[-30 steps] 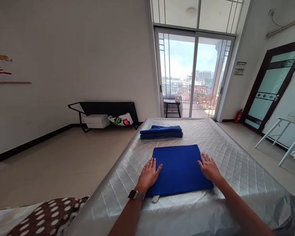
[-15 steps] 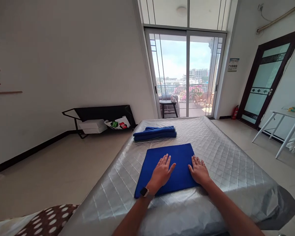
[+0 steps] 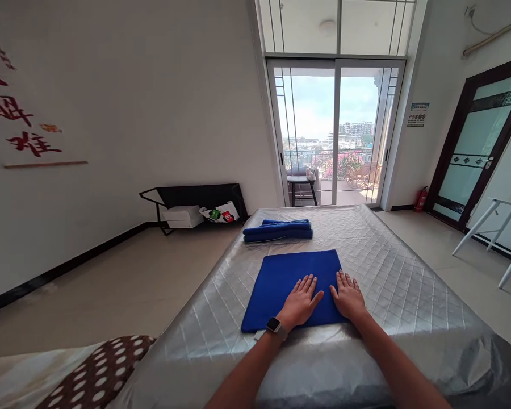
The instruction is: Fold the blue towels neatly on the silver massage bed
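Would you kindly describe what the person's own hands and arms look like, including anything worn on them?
The left hand and right hand are ungloved, and the forearms show no sleeves. The left wrist bears a watch with a dark, squarish face and a greyish strap. Nothing worn shows on the right wrist.

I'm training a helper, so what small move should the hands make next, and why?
Perhaps slide the left hand leftward, palm down: it lies near the middle of the blue cloth, the right hand is at the right edge, and neither covers the left edge.
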`<control>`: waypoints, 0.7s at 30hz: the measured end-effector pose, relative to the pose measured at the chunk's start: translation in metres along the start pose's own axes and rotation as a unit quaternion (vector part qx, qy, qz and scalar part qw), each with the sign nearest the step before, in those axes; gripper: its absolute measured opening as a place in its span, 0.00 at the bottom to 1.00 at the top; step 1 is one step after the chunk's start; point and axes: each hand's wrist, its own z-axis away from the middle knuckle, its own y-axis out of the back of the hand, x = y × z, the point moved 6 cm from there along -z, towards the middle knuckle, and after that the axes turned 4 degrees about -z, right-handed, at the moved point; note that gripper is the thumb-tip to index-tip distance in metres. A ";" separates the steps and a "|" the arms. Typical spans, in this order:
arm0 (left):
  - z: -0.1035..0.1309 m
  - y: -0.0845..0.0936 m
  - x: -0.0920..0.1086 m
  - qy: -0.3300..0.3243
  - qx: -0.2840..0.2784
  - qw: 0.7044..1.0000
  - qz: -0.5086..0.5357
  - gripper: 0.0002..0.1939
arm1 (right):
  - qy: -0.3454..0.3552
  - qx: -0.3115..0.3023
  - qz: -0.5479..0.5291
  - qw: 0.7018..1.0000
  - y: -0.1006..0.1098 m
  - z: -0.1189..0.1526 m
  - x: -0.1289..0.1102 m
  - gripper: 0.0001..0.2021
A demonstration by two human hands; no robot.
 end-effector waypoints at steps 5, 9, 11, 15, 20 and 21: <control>0.065 0.000 -0.092 0.130 -0.003 0.991 -0.023 0.36 | 0.003 0.001 -0.004 1.000 -0.004 -0.001 0.002 0.33; 0.097 0.004 -0.129 0.182 0.027 0.982 -0.041 0.34 | -0.002 0.010 -0.015 1.000 -0.009 -0.005 0.004 0.33; 0.101 0.005 -0.129 0.175 0.028 0.983 -0.051 0.33 | -0.002 0.015 -0.018 1.000 -0.008 -0.005 0.004 0.32; 0.102 0.005 -0.123 0.162 0.037 0.984 -0.068 0.30 | -0.001 0.015 -0.008 1.000 -0.002 0.008 0.005 0.30; 0.104 -0.001 -0.127 0.151 0.038 0.987 -0.049 0.28 | -0.003 -0.008 -0.025 1.000 -0.007 0.040 0.006 0.31; 0.104 -0.002 -0.130 0.160 0.037 0.985 -0.045 0.29 | -0.005 -0.015 -0.028 0.999 -0.009 0.046 0.007 0.32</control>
